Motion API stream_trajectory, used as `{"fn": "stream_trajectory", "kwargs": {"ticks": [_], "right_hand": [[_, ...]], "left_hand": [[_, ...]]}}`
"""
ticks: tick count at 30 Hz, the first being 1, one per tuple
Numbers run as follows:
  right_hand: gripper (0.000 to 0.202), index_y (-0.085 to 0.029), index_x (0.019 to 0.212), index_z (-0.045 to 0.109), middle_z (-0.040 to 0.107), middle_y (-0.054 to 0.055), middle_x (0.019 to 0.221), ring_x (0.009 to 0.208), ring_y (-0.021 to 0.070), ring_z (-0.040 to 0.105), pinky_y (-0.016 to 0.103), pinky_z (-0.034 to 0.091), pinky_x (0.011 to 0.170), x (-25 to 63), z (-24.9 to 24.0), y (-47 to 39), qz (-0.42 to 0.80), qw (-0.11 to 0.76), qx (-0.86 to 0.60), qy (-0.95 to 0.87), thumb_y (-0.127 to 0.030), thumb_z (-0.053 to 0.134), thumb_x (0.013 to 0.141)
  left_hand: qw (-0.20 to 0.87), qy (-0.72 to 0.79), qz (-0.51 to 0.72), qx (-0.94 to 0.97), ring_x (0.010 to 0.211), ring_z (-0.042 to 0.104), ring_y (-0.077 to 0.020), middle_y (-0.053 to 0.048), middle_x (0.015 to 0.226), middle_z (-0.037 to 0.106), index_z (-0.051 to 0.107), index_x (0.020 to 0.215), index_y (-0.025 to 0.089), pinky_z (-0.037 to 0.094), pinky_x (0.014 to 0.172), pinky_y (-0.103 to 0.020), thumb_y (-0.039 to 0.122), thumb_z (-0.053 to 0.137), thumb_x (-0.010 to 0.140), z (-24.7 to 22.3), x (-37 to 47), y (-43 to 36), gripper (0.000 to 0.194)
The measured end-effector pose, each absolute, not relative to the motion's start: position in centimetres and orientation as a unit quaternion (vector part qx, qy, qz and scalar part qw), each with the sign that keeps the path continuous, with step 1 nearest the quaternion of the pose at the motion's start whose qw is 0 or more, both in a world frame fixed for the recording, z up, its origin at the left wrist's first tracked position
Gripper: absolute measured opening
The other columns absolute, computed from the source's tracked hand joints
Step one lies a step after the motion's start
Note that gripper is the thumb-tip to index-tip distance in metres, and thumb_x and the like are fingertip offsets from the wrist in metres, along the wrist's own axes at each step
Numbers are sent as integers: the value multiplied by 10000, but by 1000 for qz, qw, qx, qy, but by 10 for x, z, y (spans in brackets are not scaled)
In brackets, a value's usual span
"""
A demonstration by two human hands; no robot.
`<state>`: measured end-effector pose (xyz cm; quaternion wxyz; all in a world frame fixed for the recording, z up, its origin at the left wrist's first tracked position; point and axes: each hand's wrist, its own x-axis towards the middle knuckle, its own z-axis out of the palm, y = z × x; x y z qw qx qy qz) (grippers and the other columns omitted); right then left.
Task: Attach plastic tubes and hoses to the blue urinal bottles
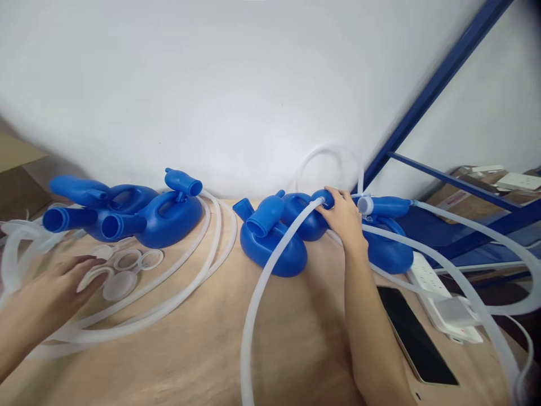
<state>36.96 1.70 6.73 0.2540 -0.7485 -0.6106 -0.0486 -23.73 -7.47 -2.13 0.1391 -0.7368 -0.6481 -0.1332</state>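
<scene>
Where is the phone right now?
In the head view, the phone lies face up on the wooden table, low on the right, just right of the right forearm and left of the white power strip.

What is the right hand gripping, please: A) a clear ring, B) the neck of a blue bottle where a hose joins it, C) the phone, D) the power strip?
B: the right hand closes around the neck of a blue bottle where the hose joins it; the phone lies untouched beside the forearm.
</scene>
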Motion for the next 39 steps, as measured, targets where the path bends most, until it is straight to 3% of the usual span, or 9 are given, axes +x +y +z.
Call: {"fn": "stream_trajectory", "kwargs": {"ticks": [3,5,9,14,20,26,31,34,39], "right_hand": [[725,-259,1583,490,480,223,1546,1240,477,626,614,504,1009,368,68,16,-37,234,-770,-592,-607,582,954],[752,-263,1602,465,445,255,1560,1227,503,627,643,491,998,370,68,16,-27,223,-778,-587,-639,560,958],[715,-273,1622,438,423,264,1589,1273,530,596,679,480,1004,376,68,15,-29,206,-773,-599,-589,534,989],[668,-343,1628,430,444,237,1590,1245,534,606,723,489,976,378,70,12,-30,187,-760,-622,-560,520,1003],[597,-407,1637,390,391,234,1597,1129,502,682,692,525,903,368,76,7,-40,141,-756,-638,-453,452,1046],[599,-372,1637,404,400,240,1590,1174,519,665,656,522,925,368,80,5,-23,145,-753,-641,-421,448,1041],[624,-397,1651,362,424,214,1599,1172,500,664,666,520,924,367,75,8,-41,148,-749,-644,-375,433,1032],[623,-366,1643,395,433,221,1602,1155,496,668,681,518,923,363,74,9,-46,156,-754,-636,-345,424,1021],[624,-317,1642,413,402,231,1632,1157,504,667,680,518,935,360,75,9,-47,157,-761,-628,-326,405,1019]], "left_hand": [[128,-607,-150,-770,1068,690,-235,76,1258,704,513,1390,477,548,901,-374,396,408,1072,-15,-180,-85,344],[122,-522,-182,-825,1091,704,-244,-22,1263,724,611,1336,351,555,950,-380,339,425,1066,-14,-127,-93,328],[110,-355,-149,-916,1340,608,-339,-137,1540,576,557,1491,294,530,1064,-490,247,506,1008,-20,-21,-100,487],[16,-356,-168,-919,1500,403,-508,-191,1710,305,289,1662,395,523,1068,-656,343,694,940,-30,85,-86,830],[-32,-472,-246,-846,1543,100,-660,-169,1769,90,373,1625,446,288,1067,-920,546,731,908,-44,150,-60,808],[-15,-488,-249,-837,1587,16,-581,-162,1752,203,574,1501,306,184,1160,-871,434,655,977,-54,141,-7,545],[-50,-462,-237,-853,1613,92,-475,-135,1732,278,515,1561,315,219,1207,-786,327,579,1015,-52,109,37,550],[-67,-464,-267,-842,1573,191,-462,-127,1656,385,509,1564,384,212,1216,-762,453,669,968,-50,98,52,621],[-73,-517,-318,-791,1544,205,-459,-171,1574,410,546,1529,313,201,1229,-730,654,772,829,-45,110,60,810]]}}
